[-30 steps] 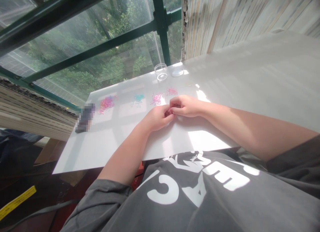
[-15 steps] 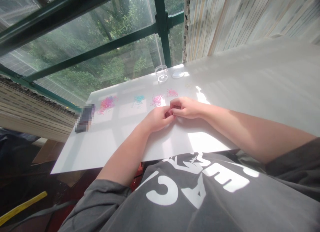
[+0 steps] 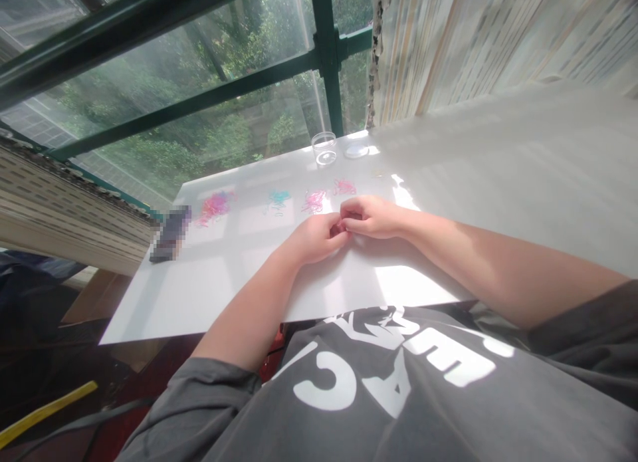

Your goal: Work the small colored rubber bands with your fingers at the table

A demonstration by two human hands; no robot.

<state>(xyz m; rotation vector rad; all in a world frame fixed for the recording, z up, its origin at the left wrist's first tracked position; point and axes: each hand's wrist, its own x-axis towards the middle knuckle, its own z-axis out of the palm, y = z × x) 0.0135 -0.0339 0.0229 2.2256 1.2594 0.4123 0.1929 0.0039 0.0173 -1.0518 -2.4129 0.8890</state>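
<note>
Over the white table (image 3: 239, 269), my left hand (image 3: 319, 236) and my right hand (image 3: 371, 216) meet at the fingertips. Both are closed in a pinch, and whatever they hold, if anything, is hidden by the fingers. Just beyond them lie a pink pile of small thin loops (image 3: 315, 201) and a second pink pile (image 3: 345, 187). A teal pile (image 3: 279, 197) of the same kind of small pieces is further left. Left of that spreads a mixed pile (image 3: 216, 206) of pink, orange and purple pieces.
A clear round jar (image 3: 324, 149) stands at the table's far edge, with a clear lid (image 3: 356, 149) beside it. A blurred-out dark object (image 3: 171, 234) lies at the left edge. Green-framed windows (image 3: 326, 63) and a striped curtain (image 3: 438, 43) border the table.
My hands stay together in nearly the same pose. The whole view has shifted very slightly; the piles, jar and lid have not moved on the table.
</note>
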